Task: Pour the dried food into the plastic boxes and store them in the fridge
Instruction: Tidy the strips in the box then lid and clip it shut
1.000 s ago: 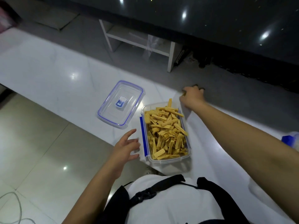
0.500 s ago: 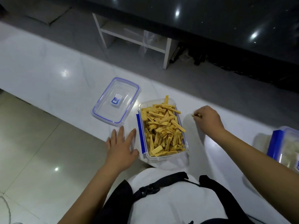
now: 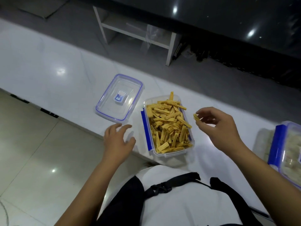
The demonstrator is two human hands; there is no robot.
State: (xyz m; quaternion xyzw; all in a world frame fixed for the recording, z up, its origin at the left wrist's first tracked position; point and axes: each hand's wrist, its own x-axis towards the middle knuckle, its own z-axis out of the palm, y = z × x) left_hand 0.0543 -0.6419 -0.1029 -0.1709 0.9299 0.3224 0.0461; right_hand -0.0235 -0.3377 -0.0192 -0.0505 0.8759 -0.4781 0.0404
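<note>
The clear plastic box (image 3: 168, 126) sits on the white counter (image 3: 48, 66) right in front of the person, packed to the rim with yellow dried food sticks (image 3: 169, 126) — a few of them poke up past the far edge. It has blue clip flaps along its long sides. Its lid (image 3: 119, 97), clear with a blue seal line and a small blue label in the middle, lies flat on the counter just to the left of the box, not touching it.

The right hand (image 3: 218, 128) hangs just beside the box's right side, above the counter, and pinches a single stick (image 3: 196, 117) between thumb and fingertips, other fingers loosely curled. The left hand (image 3: 118, 141) is on the other side, at the counter's near edge between lid and box, fingers spread and relaxed with nothing in it — can't tell if it actually touches the counter.

Over at the far right edge there's a second box (image 3: 286, 154) with blue clips and pale contents, only partly in view. Past the counter a white shelf frame (image 3: 136, 33) stands on the grey floor.
</note>
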